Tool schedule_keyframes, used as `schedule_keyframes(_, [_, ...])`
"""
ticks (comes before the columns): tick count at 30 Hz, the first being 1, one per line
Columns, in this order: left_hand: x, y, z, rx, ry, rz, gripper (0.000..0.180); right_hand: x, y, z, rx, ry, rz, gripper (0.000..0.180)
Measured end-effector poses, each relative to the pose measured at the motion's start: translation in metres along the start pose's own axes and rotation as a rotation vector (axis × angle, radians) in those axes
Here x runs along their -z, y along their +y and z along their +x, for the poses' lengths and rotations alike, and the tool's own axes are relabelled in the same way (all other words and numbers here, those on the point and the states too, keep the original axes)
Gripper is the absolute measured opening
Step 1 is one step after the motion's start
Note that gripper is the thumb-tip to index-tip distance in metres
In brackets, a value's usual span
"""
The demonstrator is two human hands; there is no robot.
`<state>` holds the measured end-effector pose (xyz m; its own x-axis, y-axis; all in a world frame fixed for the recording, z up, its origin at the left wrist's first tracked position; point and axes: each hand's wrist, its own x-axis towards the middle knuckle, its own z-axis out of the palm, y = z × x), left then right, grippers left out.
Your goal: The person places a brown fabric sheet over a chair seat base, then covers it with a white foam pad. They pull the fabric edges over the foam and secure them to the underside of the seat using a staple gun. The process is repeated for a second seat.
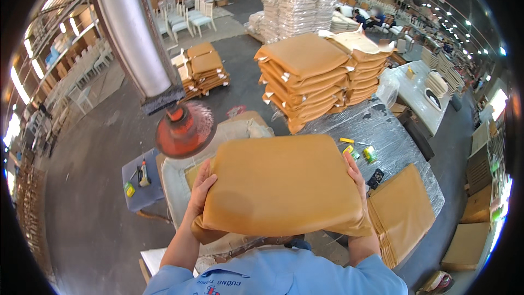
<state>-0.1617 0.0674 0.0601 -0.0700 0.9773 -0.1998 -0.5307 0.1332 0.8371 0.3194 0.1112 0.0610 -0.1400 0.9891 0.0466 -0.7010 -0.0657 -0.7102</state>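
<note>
As we scan from the left, a blue padded piece (143,196) carries a hand tool (143,175), and a red cone-shaped head (183,134) hangs beside it below a metal column (134,33). Next, our left hand (201,191) presses fingers and thumb against the left side of a tan cushion (284,183), held up in front of us. It looks light, with a soft, padded middle and a smooth, perhaps slippery covering; we judge both sides the best hold, since loose material gathers at the near corners. Behind stand stacks of tan cushions (305,54). Our right hand (356,175) grips the cushion's right side, fingers along the edge. Farther right, a flat tan piece (404,213) lies on a film-wrapped surface (394,139).
</note>
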Motion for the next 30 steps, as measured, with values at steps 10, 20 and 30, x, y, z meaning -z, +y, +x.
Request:
schedule_keyframes(10, [0.055,-0.082,-0.027,0.158,0.442,0.681,0.065,0.050,0.076,0.013,-0.272,0.135,-0.794,0.078])
schedule_keyframes(20, [0.051,-0.103,-0.128,-0.264,0.336,1.283,0.082,0.028,0.100,-0.130,-0.320,0.311,-1.226,0.088])
schedule_keyframes(30, [0.053,-0.056,-0.020,0.226,0.267,0.458,0.058,-0.005,0.124,-0.177,-0.427,0.650,-0.393,0.099])
